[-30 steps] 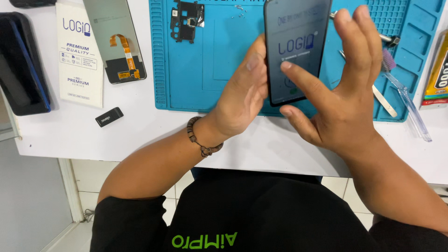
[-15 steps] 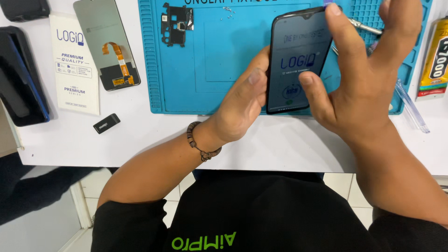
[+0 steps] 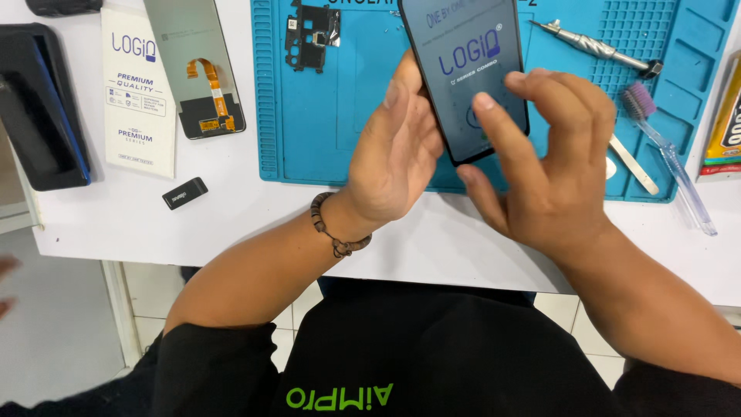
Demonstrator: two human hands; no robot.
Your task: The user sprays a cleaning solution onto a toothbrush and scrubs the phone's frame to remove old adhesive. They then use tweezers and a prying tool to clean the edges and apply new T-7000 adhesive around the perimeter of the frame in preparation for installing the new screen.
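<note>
Head view showed the phone screen (image 3: pixel 469 73) held above the blue work mat (image 3: pixel 324 116), gripped along its left edge by the left hand (image 3: pixel 394 154), whose fingers curled behind the panel while the thumb lay against its side. Compared with half a second before, the panel had risen higher in the frame and stood more upright, and the right hand (image 3: pixel 548 170) had eased off its face: the fingers (image 3: pixel 494 123) were spread, with only the forefinger tip touching the lower glass near the protective film. That shift suggested the work had moved from steadying the panel to picking at the film, though whether any film had lifted I could not tell. On the mat lay a black inner frame (image 3: pixel 310 37), a metal screwdriver (image 3: pixel 594 46) and a purple brush (image 3: pixel 664 154); a bare display with orange flex (image 3: pixel 197 69) rested on the white table (image 3: pixel 231 216) to the left.
</note>
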